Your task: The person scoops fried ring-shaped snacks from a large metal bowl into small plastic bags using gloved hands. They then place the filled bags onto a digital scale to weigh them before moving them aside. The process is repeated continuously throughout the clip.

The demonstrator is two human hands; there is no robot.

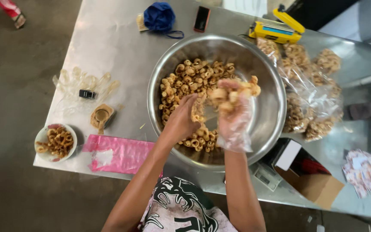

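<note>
Over a big steel bowl at the middle of the bench, both hands at work among ring-shaped fried snacks. Left hand dipped into the bowl, fingers curled down around a small clump of snacks, closed loosely rather than tight. Right hand, wrapped in a thin clear plastic glove or bag, raised just above the pile and cupped shut on a full handful. Most of the snacks heaped toward 10 o'clock inside the bowl, a thinner scatter near 6 o'clock, bare steel showing on the 3 o'clock side. Already filled: several clear bags of snacks piled at 3 o'clock of the bowl, touching one another; exact count hard to tell through the plastic. Still loose: a good share of the pile in the bowl, so by the look of it well begun but far from finished. At 9 o'clock, a small white bowl holding a few more snacks, a pink plastic sheet just beside it, and a spread of empty clear bags above. At 12 o'clock, a blue cloth pouch, a dark phone and a yellow sealer. At 4 o'clock, an open cardboard box.
</note>
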